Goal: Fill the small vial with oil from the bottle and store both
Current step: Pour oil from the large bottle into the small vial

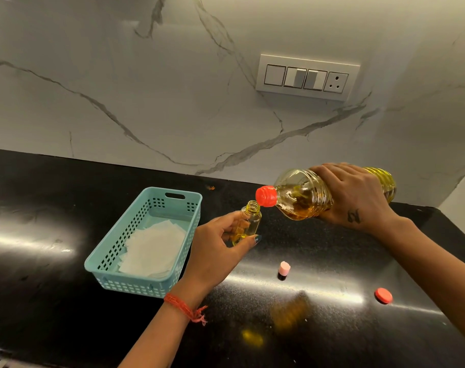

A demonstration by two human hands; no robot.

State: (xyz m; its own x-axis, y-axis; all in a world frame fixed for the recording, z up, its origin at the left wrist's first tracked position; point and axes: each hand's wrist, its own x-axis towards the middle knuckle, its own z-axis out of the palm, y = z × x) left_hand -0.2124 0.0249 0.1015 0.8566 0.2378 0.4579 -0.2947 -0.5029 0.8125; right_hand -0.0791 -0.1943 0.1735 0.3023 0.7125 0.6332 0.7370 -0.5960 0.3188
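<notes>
Two containers of yellow oil are held above the glossy black desk (66, 288): one large clear plastic bottle (303, 195) with a ribbed body, and one small clear vial (250, 224) with a threaded open neck. The bottle is clasped round its middle by the right hand (356, 195), fingers curled over the top; its long axis is laid nearly level, the red spout (265, 196) pointed left and slightly down, just at the vial's mouth. The vial is pinched between thumb and fingers of the left hand (215, 251), tilted a little with its mouth up toward the spout, partly filled. Two loose caps are seen on the desk, well apart: one small pink stopper (284, 269) and one flat red round cap (383, 295). One teal perforated plastic basket (146, 284), rectangular, is placed left of the vial, lined with white paper (154, 251). One white switch plate (307, 77) is mounted on the veined marble wall (120, 75).
</notes>
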